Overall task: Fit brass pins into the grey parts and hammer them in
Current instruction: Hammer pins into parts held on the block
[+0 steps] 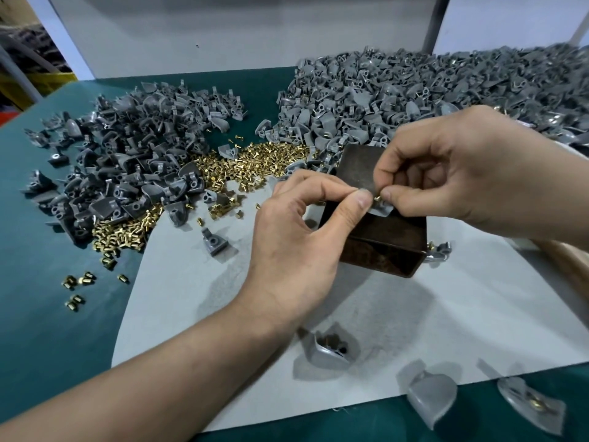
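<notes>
Left hand (296,237) pinches grey part (381,212); right hand (471,173) pinches pin (378,197) against it. Risk: tilted pin slips, drops.

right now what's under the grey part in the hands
A dark metal block lies under the grey part. The left hand pinches the part, the right hand a brass pin. Fingers hide whether part touches block.

Pins (255,164) lie between the left heap (127,148) and right heap (414,90), behind the block (389,231).
</notes>
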Motion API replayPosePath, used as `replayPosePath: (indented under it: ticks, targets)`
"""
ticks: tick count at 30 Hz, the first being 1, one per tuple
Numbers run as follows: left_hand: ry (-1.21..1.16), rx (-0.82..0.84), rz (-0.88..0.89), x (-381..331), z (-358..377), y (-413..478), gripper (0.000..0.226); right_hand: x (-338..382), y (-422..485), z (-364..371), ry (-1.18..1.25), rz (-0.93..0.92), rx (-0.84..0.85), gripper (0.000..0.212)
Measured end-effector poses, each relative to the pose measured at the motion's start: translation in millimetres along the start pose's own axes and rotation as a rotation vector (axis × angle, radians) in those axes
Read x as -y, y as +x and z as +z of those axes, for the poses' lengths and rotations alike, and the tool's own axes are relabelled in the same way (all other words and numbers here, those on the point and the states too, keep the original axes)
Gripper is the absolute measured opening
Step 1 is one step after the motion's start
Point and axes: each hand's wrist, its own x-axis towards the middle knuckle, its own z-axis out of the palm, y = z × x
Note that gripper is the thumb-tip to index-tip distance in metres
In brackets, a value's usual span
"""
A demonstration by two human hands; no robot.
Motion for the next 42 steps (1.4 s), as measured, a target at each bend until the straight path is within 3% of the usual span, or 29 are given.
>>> replayPosePath:
  ticks: [7,19,24,27,31,35,38,42]
  targets:
    - [0.019,0.002,0.008,-1.0,0.0,0.1,0.009,0.1,0.9,-1.7,-0.02,-0.047,0.033,0.003]
    - [0.007,0.002,0.017,-0.8,0.8,-0.2,0.011,-6.8,0.2,0.9,0.242,0.064,0.029,0.002]
    - [0.001,0.002,0.026,-0.6,0.5,-0.2,0.011,-5.4,0.3,0.2,0.401,0.136,0.07,0.016]
    - [0.002,0.007,0.026,-0.3,0.2,0.0,0.011,-5.4,0.8,-0.4,0.417,0.157,0.096,0.02]
    - [0.007,0.001,0.028,-0.1,0.9,0.2,0.011,-5.3,0.8,-0.4,0.446,0.193,0.104,0.009]
    - [0.006,0.001,0.033,0.6,1.2,0.7,0.012,-7.0,0.3,-0.2,0.457,0.192,0.09,0.019]
    - [0.012,-0.002,0.033,1.2,1.4,0.9,0.011,-7.4,0.1,-0.2,0.462,0.199,0.091,0.005]
    - [0.007,-0.002,0.03,1.6,1.5,0.3,0.009,-7.8,-0.2,0.5,0.442,0.167,0.085,0.017]
